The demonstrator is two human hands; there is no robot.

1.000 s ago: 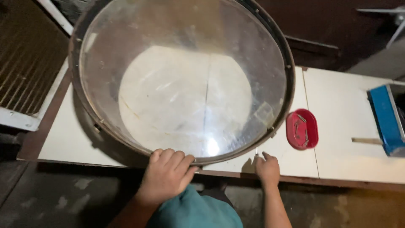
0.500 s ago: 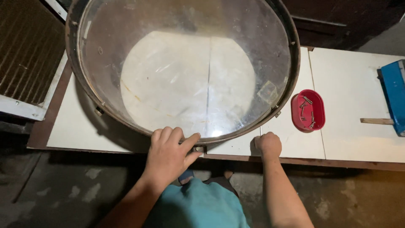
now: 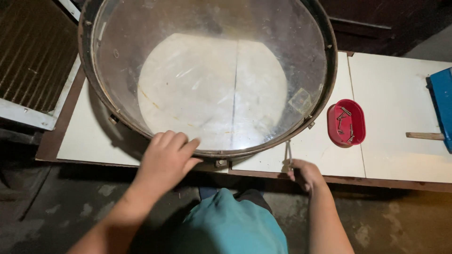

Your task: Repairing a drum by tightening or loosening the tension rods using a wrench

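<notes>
Two hands work at the near rim of a large round drum (image 3: 207, 75), a dark metal hoop with a clear, scuffed skin through which the white counter (image 3: 400, 117) shows. The drum stands on that counter and takes up most of its left part, its near edge reaching the counter's front edge. The left hand (image 3: 165, 162) lies on the drum's near rim, fingers bent over the hoop and thumb spread, pressing on it rather than gripping anything else. Just right of that hand, a small metal lug (image 3: 220, 163) sticks out below the hoop. The right hand (image 3: 303, 174) is at the counter's front edge, right of the lug, closed around a thin metal tool (image 3: 287, 153) whose shaft points up to the drum's rim. Right of the drum, well apart from both hands, sits a red oval tray (image 3: 346, 122) with small screws in it. Beyond the tray lie a wooden handle (image 3: 423, 136) and a blue object (image 3: 442, 106) at the frame's edge.
</notes>
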